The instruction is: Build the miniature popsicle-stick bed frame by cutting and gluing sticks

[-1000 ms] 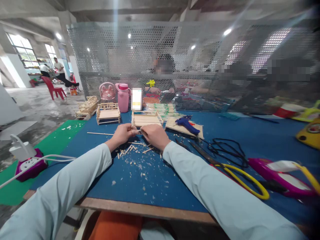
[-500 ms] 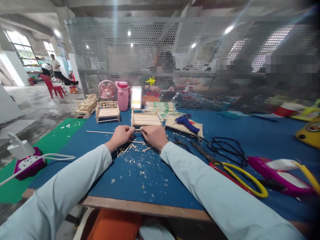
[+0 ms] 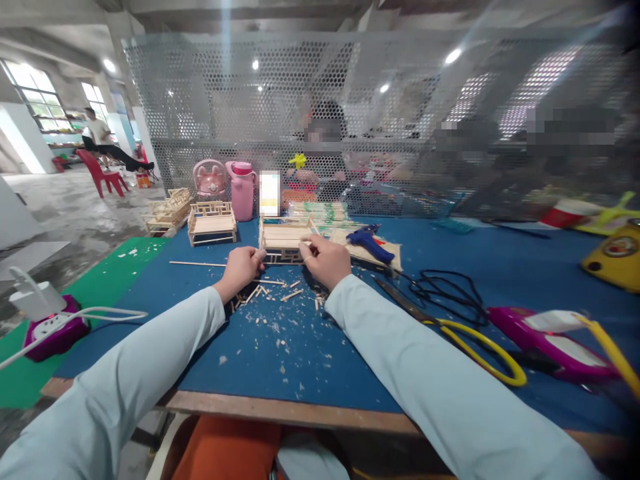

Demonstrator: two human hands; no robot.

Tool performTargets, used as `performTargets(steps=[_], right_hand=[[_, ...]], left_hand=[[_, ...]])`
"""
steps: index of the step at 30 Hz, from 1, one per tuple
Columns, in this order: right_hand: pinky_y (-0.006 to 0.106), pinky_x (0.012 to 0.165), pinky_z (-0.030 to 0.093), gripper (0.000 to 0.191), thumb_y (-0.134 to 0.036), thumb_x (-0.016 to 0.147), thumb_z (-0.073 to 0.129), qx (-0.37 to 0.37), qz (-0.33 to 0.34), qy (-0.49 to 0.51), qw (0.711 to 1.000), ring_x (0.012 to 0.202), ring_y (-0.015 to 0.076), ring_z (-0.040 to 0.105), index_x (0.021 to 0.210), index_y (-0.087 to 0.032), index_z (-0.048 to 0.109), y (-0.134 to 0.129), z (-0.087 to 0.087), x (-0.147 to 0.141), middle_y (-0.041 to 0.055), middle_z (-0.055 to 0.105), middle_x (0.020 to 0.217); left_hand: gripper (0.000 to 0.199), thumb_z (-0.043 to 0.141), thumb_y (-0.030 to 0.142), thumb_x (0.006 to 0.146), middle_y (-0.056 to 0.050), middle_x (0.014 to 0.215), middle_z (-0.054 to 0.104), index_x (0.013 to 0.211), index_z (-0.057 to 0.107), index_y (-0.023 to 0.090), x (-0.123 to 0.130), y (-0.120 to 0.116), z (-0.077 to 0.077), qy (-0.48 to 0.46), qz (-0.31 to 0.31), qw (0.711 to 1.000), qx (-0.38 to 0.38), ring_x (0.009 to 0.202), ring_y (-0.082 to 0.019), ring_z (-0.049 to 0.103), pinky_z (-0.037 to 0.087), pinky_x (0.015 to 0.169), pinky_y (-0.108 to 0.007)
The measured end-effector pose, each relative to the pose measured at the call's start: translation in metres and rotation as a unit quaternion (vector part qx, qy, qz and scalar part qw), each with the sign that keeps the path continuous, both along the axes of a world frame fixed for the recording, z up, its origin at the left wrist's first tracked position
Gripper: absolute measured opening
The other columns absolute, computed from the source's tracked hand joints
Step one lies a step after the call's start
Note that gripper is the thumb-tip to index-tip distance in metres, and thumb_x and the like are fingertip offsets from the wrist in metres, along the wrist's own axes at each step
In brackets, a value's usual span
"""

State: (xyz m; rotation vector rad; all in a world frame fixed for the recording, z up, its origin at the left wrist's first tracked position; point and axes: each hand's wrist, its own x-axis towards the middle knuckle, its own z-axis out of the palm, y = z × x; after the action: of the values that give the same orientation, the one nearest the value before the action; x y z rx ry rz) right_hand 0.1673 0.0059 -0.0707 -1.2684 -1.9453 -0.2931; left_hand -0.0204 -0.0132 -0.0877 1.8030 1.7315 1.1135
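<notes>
A miniature bed of thin wooden sticks point(image 3: 283, 235) stands at the middle of the blue table. Against its near side is a small stick lattice point(image 3: 290, 255). My left hand point(image 3: 241, 270) is closed, thumb and fingers pinched at the lattice's left end. At the bed's front right corner, my right hand point(image 3: 327, 261) has its fingertips pinched together; what they hold is too small to make out. A long thin stick point(image 3: 197, 264) lies left of my left hand. Short cut sticks point(image 3: 254, 295) and pale scraps are scattered below my hands.
A blue glue gun point(image 3: 370, 243) lies on a wooden panel at the right, near scissors with yellow handles point(image 3: 485, 347) and black cable. Finished stick pieces point(image 3: 213, 223), a pink jug point(image 3: 243, 193) and a phone point(image 3: 270, 193) stand behind. Purple power strips point(image 3: 555, 347) flank the table.
My right hand has moved right and slightly up, to the bed's right corner. My left hand stays near the lattice's left end. More of the lattice shows between them.
</notes>
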Motion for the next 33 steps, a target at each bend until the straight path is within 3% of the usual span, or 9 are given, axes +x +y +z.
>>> performTargets(steps=[16,21,24,27,29,33], right_hand=[[0.024,0.059,0.037,0.027,-0.034,0.081,0.044,-0.007,0.008,-0.008,1.0,0.062,0.0149,0.059,0.092,-0.021,0.065,-0.002,-0.004,-0.006,0.0016,0.067,0.068],[0.024,0.066,0.039,0.032,-0.036,0.081,0.047,-0.027,0.071,-0.079,0.994,0.076,0.0152,0.06,0.104,-0.019,0.061,-0.007,-0.001,-0.007,0.0045,0.068,0.087],[0.024,0.067,0.038,0.03,-0.036,0.084,0.041,-0.058,0.109,-0.146,0.982,0.081,0.0158,0.059,0.092,-0.02,0.065,-0.012,0.001,-0.01,0.0051,0.067,0.089],[0.024,0.066,0.036,0.029,-0.033,0.085,0.04,-0.088,0.128,-0.141,0.978,0.077,0.0148,0.058,0.081,-0.019,0.065,-0.02,0.003,-0.012,0.0045,0.067,0.084],[0.023,0.063,0.036,0.027,-0.032,0.084,0.042,-0.099,0.137,-0.082,0.982,0.07,0.0133,0.056,0.075,-0.018,0.063,-0.027,0.003,-0.015,0.0039,0.066,0.077],[0.02,0.055,0.034,0.032,-0.033,0.084,0.039,-0.131,0.164,0.059,0.976,0.055,0.0104,0.048,0.066,-0.016,0.059,-0.046,-0.001,-0.026,-0.0002,0.057,0.058]], left_hand=[[0.037,0.042,0.037,0.08,-0.004,0.056,0.063,0.055,0.057,0.014,0.002,-0.001,0.001,-0.003,0.013,1.0,-0.001,0.042,-0.01,0.053,0.038,0.05,-0.022],[0.039,0.041,0.04,0.081,-0.001,0.05,0.06,0.055,0.058,0.015,0.0,-0.015,0.007,0.022,0.0,0.999,0.031,0.044,-0.011,0.051,0.036,0.052,-0.023],[0.04,0.042,0.041,0.08,-0.001,0.049,0.058,0.054,0.057,0.015,0.0,-0.026,0.011,0.025,-0.029,0.998,0.048,0.046,-0.011,0.05,0.035,0.052,-0.023],[0.039,0.043,0.044,0.079,-0.001,0.051,0.058,0.057,0.056,0.014,0.003,-0.034,0.014,-0.038,-0.043,0.997,0.053,0.044,-0.009,0.048,0.035,0.049,-0.022],[0.038,0.045,0.047,0.078,-0.001,0.059,0.061,0.065,0.057,0.014,0.007,-0.037,0.015,-0.139,-0.058,0.988,0.043,0.047,-0.009,0.049,0.035,0.047,-0.021],[0.038,0.058,0.05,0.068,0.0,0.068,0.059,0.077,0.057,0.013,0.016,-0.04,0.013,-0.356,-0.141,0.923,-0.029,0.054,-0.007,0.05,0.037,0.046,-0.017]])
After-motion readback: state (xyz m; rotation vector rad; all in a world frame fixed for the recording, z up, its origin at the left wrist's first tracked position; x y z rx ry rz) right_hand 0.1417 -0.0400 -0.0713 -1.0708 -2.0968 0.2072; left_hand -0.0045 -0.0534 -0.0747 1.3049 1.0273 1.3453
